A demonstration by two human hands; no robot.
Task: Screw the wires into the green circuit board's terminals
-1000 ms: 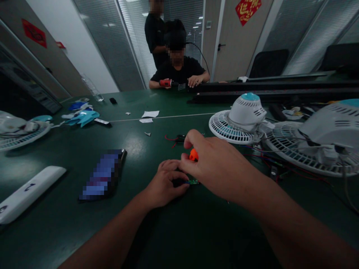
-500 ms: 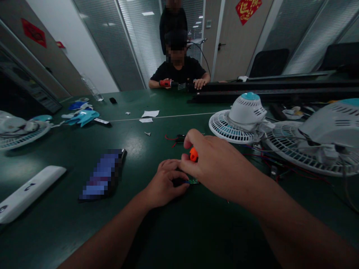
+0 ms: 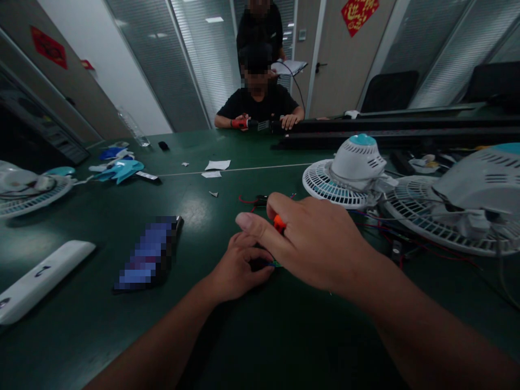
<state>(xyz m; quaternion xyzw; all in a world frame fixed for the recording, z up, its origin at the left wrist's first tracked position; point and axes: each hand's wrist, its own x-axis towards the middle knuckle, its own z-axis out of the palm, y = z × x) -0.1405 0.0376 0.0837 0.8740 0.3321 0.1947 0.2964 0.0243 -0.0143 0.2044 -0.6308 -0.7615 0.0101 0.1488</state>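
My left hand (image 3: 242, 265) rests on the green table with its fingers curled, pinching a small green circuit board (image 3: 277, 264) at its edge. Most of that board is hidden under my other hand. Just above it, my right hand (image 3: 312, 238) is wrapped round an orange screwdriver (image 3: 279, 222); only part of its grooved handle shows, and the tip is out of sight. The thumb of that hand sticks out to the left, over my left fingers. Beyond the hands lies a small black part (image 3: 260, 201) with red wires.
White fan housings (image 3: 357, 168) and tangled wires sit to the right. On the left are a phone (image 3: 148, 253), a white bar (image 3: 46, 281) and blue fan blades (image 3: 119, 170). Paper scraps (image 3: 218, 164) lie ahead. Across the table, a person (image 3: 260, 100) holds a red tool; another stands behind.
My right hand has turned slightly, and its thumb has swung off the orange handle to the left. My left hand stays put. The standing person has shifted right, showing papers.
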